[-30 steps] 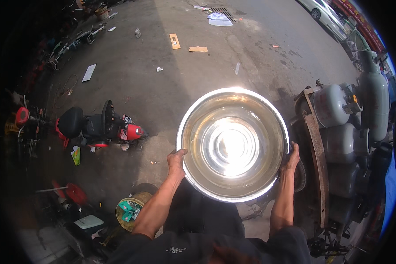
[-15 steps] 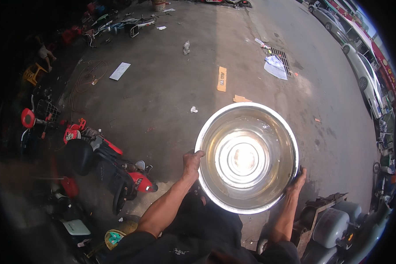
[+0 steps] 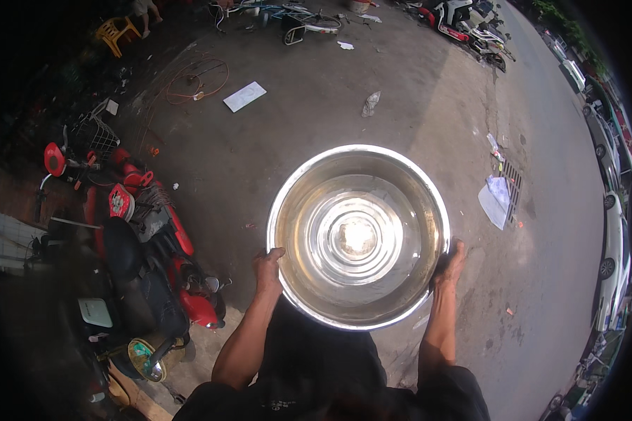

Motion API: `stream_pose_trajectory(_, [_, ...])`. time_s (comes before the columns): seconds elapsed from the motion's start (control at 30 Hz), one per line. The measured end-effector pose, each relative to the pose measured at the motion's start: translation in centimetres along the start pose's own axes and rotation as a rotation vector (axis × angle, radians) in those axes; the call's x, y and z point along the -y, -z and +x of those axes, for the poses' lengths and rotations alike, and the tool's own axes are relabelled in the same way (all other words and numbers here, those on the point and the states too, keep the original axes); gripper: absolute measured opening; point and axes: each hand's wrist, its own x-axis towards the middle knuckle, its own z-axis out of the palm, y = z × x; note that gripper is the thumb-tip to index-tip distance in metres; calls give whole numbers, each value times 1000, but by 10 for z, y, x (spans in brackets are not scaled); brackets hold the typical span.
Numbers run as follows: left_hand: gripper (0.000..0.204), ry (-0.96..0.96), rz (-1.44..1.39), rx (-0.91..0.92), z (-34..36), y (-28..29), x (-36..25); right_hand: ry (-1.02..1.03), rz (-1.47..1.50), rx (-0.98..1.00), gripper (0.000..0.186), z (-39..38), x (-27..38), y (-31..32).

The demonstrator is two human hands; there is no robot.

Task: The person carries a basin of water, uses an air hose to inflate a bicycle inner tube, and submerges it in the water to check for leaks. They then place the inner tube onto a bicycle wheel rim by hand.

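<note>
Metal basin (image 3: 358, 238): held up between the two hands, its round mouth facing the camera; bright glare fills the ringed base.
Left hand (image 3: 268, 269): clamped on the basin's left edge, thumb over the rim, the other fingers mostly hidden below.
Right hand (image 3: 449, 264): pressed against the outer wall on the opposite side, gripping from beneath; part of it is in shadow.
Red-and-black scooter (image 3: 198, 309): left of the left hand, well apart from it.
Yellowish bucket (image 3: 139, 351): lower left of the left hand, with something green inside.
White panel (image 3: 245, 97): flat on the ground, well ahead of the left hand.
Crumpled clear plastic (image 3: 371, 104): on the ground ahead of both hands, beyond the basin.
Drain grate (image 3: 515, 184): ahead and to the right of the right hand, a pale sheet (image 3: 495, 203) touching it.
White car (image 3: 615, 235): far right of the right hand.
</note>
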Motion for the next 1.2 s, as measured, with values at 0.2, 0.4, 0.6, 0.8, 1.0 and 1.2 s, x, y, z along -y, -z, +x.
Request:
stream_pose_trajectory(0.2, [30, 114, -172, -127, 100, -12, -38, -73, -142, 313, 44, 84, -17, -155])
stream_pose_trajectory(0.4, [23, -20, -255, -281, 164, -53, -109, -95, -213, 352, 35, 102, -3, -321])
stream_pose_trajectory(0.6, [29, -67, -363, -384, 261, -61, -191, -113, -338, 530, 40, 135, -23, -492])
stream_pose_trajectory(0.8, [32, -166, -469, -471, 343, -86, -280, -290, -351, 660, 41, 144, -39, -701])
stream_pose_trajectory(1.0, [34, -244, -539, -468, 429, -99, -361, -274, -467, 876, 39, 163, -94, -906])
stream_pose_trajectory(1.2, [43, -302, -495, -607, 527, -124, -478, -314, -544, 1038, 46, 149, -147, -1117])
